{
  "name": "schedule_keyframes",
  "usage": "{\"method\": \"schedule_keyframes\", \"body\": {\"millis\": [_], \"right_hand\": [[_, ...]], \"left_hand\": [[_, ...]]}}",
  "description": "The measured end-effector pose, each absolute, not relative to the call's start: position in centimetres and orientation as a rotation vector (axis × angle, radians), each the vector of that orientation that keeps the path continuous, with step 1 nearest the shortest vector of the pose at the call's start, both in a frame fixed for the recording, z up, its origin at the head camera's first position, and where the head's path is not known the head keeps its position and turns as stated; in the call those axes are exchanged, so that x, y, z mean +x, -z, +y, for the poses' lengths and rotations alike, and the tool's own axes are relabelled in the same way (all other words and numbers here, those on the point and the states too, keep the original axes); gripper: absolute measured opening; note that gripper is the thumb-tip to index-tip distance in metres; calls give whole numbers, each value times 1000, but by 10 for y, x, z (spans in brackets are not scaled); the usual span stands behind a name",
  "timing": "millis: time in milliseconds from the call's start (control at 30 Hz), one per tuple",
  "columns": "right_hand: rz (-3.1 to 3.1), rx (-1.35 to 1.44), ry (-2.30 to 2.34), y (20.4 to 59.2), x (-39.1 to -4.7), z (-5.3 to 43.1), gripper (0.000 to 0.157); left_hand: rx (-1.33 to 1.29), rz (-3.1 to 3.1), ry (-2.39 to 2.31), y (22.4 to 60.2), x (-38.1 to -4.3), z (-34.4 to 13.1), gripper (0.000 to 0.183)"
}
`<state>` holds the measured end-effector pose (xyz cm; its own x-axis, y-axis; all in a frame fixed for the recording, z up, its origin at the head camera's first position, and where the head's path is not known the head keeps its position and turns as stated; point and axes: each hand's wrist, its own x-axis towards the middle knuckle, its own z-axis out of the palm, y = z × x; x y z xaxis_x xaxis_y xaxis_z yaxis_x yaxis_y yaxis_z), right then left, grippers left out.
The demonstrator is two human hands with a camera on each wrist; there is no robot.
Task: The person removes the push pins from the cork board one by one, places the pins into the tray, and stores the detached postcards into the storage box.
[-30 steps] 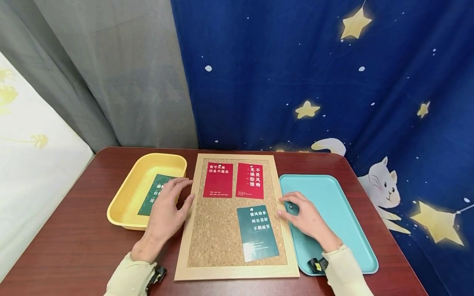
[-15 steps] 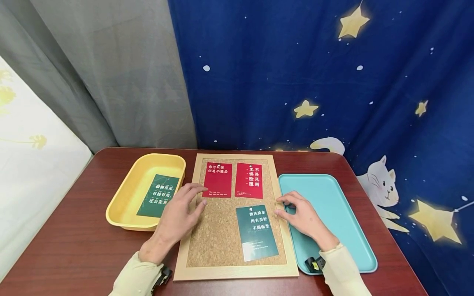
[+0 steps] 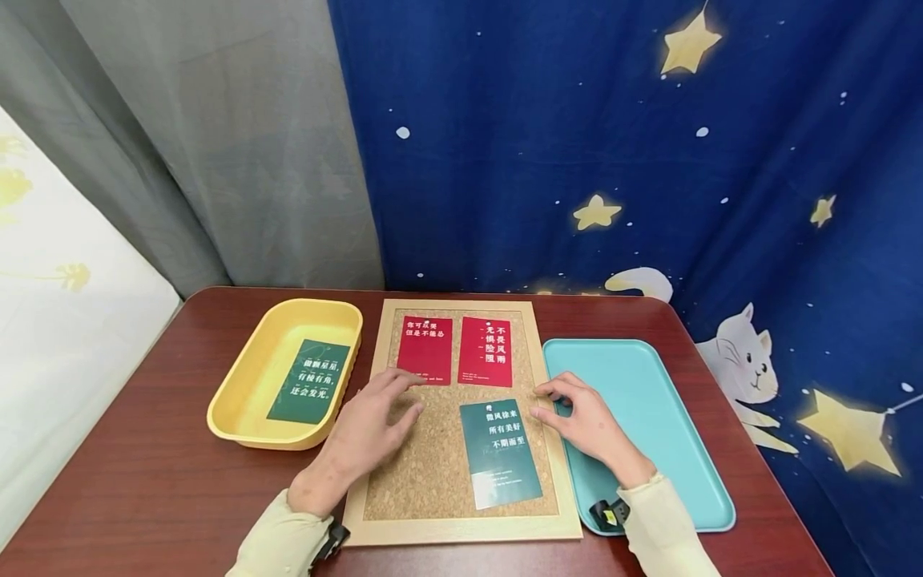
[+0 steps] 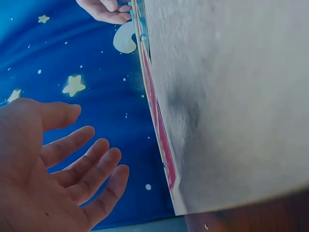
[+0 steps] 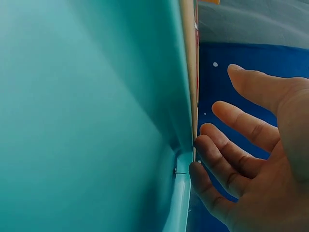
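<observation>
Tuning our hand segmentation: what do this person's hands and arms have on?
Left hand and right hand: no gloves or rings visible. Both arms: pale cream long sleeves. Black left wrist device; black right wrist device with a small yellow patch.

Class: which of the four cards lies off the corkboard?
The green card inside the yellow tub; the other green card and both red cards are on the corkboard.

Reddish-brown table (image 3: pixel 159 417) before me with rounded far corners, a wood-framed cork board (image 3: pixel 411 489) lying flat on it, a yellow tub (image 3: pixel 248 385) near the board's left side, a teal tray (image 3: pixel 663 433) just beside the board's right side, tabletop showing between tub and board
</observation>
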<state>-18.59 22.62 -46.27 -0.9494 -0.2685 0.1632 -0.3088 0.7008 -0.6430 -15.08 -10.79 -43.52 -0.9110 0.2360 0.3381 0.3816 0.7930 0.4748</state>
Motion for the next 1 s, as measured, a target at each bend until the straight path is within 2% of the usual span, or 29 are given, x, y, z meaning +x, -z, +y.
{"method": "schedule_keyframes", "body": {"millis": [1000], "right_hand": [[-2883,480,-1123,460,-185,215,29]], "left_hand": [[-676,-2890,699,444,-145,-79,44]]}}
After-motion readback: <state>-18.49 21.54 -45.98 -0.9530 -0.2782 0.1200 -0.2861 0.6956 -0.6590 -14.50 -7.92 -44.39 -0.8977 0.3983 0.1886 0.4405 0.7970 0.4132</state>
